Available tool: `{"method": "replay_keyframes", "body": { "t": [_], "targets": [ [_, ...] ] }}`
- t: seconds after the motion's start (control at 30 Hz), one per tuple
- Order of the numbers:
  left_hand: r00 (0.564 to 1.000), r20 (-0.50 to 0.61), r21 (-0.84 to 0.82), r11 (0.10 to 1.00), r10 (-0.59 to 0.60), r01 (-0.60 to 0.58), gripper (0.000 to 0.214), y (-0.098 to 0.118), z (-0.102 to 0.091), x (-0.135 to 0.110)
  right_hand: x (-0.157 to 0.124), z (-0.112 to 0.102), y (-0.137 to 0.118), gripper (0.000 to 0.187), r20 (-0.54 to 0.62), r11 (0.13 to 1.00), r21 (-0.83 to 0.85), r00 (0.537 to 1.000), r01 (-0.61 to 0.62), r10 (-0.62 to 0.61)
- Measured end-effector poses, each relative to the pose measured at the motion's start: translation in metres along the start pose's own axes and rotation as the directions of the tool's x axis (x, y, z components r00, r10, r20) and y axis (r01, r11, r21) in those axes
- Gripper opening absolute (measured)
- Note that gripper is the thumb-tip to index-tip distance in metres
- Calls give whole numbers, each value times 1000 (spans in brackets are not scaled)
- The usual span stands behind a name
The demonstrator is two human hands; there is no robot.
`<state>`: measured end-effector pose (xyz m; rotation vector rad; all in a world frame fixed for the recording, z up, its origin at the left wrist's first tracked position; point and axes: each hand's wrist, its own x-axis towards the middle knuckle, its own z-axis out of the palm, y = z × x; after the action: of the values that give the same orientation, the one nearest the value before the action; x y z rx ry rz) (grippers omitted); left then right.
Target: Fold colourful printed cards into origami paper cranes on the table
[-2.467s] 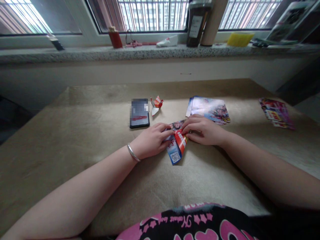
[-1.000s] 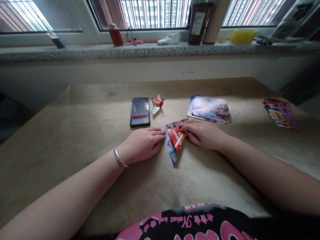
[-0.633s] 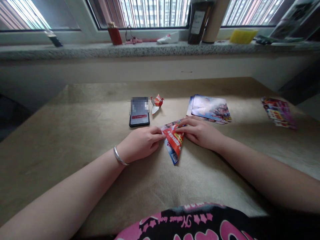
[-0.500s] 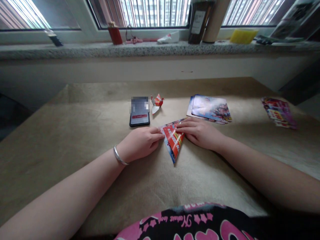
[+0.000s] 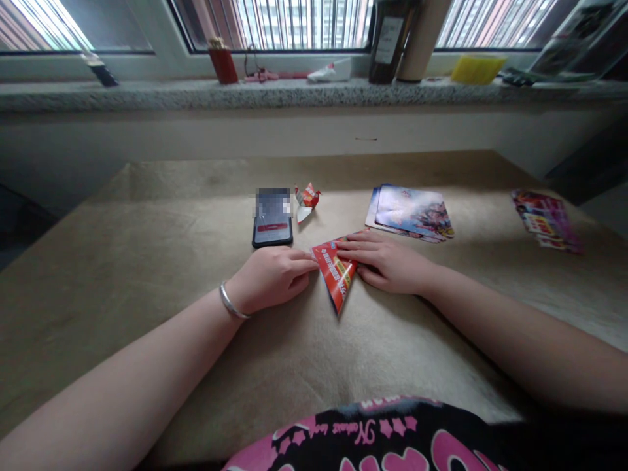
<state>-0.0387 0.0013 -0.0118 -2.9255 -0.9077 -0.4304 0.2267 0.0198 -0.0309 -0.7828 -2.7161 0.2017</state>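
The folded leaflet [image 5: 336, 277], a red printed triangle with its tip towards the person, lies flat on the tan table [image 5: 147, 261], just in front of the middle and between the two hands. At the left, the left hand [image 5: 267, 278], a silver bangle [image 5: 228, 302] on its wrist, rests on the table with the fingers loosely curled and gripping nothing; its index fingertip touches the triangle's left corner. Beyond that hand lies a dark phone [image 5: 273, 219], face up, and just beside the phone on the right stands a small folded paper figure [image 5: 307, 197]. On the right of the triangle, the right hand [image 5: 387, 265] lies palm down with the fingers stretched out and close together, their tips pressing on the triangle's upper right edge. Behind this hand sits a short stack of printed sheets [image 5: 411, 212], near it but not touching. More colourful sheets [image 5: 544, 219] lie well apart at the far right.
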Motion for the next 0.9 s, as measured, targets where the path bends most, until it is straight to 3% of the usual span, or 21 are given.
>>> {"method": "replay_keyframes", "body": {
  "t": [0.9],
  "targets": [
    [1000,0,10,1000,23,-23,28,0,3,0,1,4,4,51,18,997,78,1000,9,-10]
  ]
}}
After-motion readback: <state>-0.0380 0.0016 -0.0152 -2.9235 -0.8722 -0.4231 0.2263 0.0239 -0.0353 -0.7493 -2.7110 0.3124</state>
